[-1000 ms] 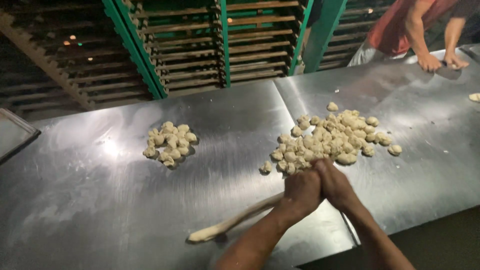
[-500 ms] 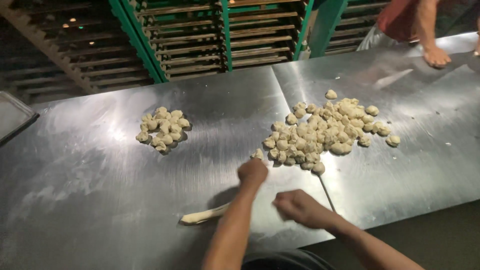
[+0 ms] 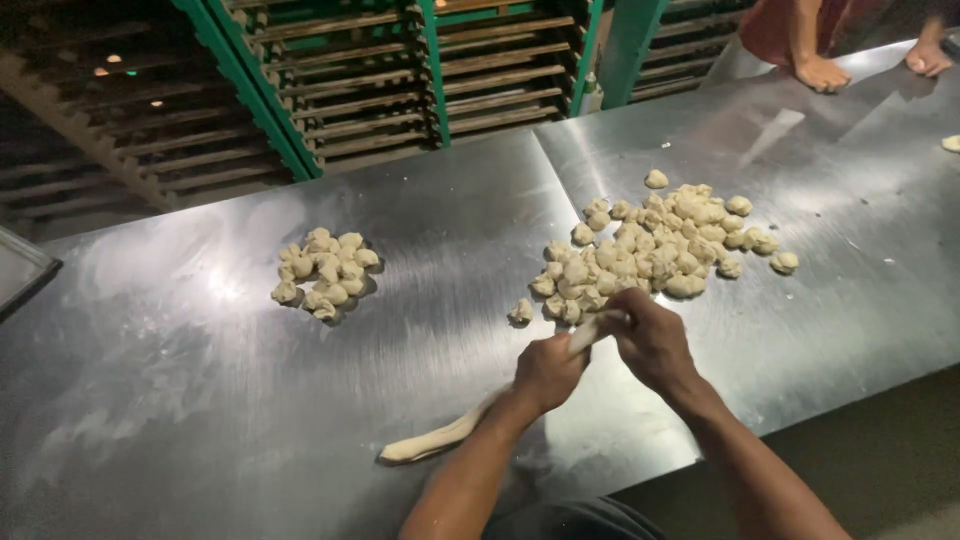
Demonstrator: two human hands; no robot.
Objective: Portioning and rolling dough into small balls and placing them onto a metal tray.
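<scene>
A dough rope [image 3: 440, 440] is gripped by the left hand [image 3: 545, 372] and right hand [image 3: 652, 340] near the table [image 3: 180, 420] edge; bare steel is seen leftward.

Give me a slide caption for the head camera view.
Both hands, left hand and right hand, grip a dough rope beside piled dough pieces on steel table.

This looks like a bakery or a big food kitchen, not a home. The long metal table [image 3: 420, 250] is shiny and dusted with flour. Two piles of small dough lumps sit on it, a big pile [image 3: 655, 245] and a little pile [image 3: 325, 272]. Behind the table stand green racks [image 3: 430, 60] with many wooden trays. Another person's hands [image 3: 822, 72] rest at the far end.
</scene>
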